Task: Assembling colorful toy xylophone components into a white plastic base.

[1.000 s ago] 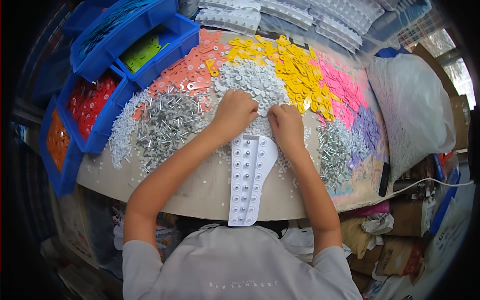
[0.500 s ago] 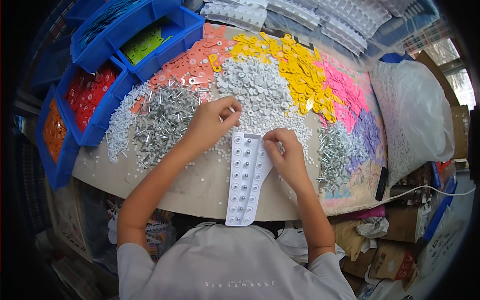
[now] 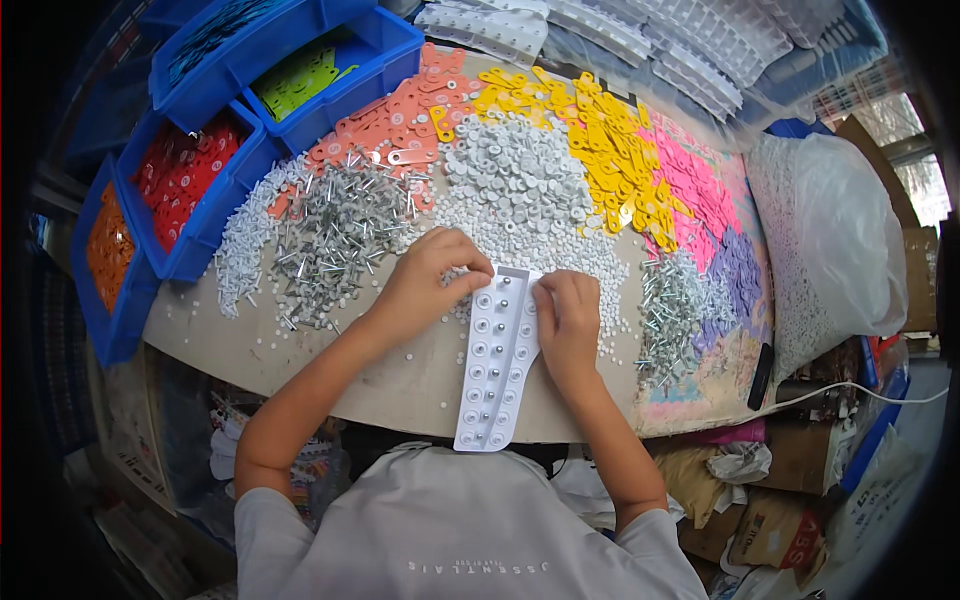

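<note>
A long white plastic holder (image 3: 496, 365) lies on the table edge in front of me, wide at its far end. Round sockets run along both its sides, and small metal pieces stand in its middle channel. Over its far left corner is my left hand (image 3: 438, 275), thumb and forefinger pinched together; whatever is between the fingertips is too small to make out. My right hand (image 3: 570, 328) is closed at the far right edge of the holder, fingertips against or just above it, their contents hidden. Beyond the hands spreads a pile of small white round caps (image 3: 520, 175).
Metal pins (image 3: 345, 235) are heaped left, more pins (image 3: 668, 310) right. Salmon (image 3: 405, 115), yellow (image 3: 615, 145), pink (image 3: 695, 190) and purple strips (image 3: 735, 275) line the back. Blue bins (image 3: 195, 260) stand left; a bulging clear bag (image 3: 830, 230) sits right.
My left hand has come from the white pile toward me, onto the holder's far left corner. My right hand has shifted slightly; the holder's far end has moved a little to the right.
</note>
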Demonstrator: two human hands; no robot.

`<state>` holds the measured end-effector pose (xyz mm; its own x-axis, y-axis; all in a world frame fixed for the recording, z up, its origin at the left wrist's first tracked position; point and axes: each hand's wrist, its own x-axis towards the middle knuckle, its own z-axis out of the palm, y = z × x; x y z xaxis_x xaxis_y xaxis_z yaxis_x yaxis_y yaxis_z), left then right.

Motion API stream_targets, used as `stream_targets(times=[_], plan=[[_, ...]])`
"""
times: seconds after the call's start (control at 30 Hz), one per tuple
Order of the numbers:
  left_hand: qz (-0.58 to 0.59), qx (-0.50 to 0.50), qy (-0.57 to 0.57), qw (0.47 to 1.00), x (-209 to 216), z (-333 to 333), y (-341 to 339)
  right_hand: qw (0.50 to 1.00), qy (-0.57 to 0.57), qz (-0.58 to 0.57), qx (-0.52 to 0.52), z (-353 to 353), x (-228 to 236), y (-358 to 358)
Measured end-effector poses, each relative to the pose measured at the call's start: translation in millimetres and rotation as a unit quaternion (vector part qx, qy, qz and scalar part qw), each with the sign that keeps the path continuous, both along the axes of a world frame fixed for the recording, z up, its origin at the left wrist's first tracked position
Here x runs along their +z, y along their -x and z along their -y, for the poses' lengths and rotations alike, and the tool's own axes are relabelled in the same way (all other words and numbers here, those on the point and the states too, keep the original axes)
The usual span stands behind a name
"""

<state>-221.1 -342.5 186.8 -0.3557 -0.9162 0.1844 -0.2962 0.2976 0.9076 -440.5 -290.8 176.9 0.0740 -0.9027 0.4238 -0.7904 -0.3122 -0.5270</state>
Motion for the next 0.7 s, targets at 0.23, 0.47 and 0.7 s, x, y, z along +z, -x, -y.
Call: stream_targets(times=[0.23,0.47,0.7], plan=[[0.035,0.000,0.027,0.999,-17,-1,10,0.999,0.024,-0.019,-0.014,-2,-1,-2],[0.002,0.049,-0.048,0.998,-8,-7,17,0.999,0.031,-0.030,-0.013,-1,-1,-4],[0.114,0.002,0.274,0.955,-17,-3,9,0.999,0.034,-0.025,-0.010,-1,-1,-3]])
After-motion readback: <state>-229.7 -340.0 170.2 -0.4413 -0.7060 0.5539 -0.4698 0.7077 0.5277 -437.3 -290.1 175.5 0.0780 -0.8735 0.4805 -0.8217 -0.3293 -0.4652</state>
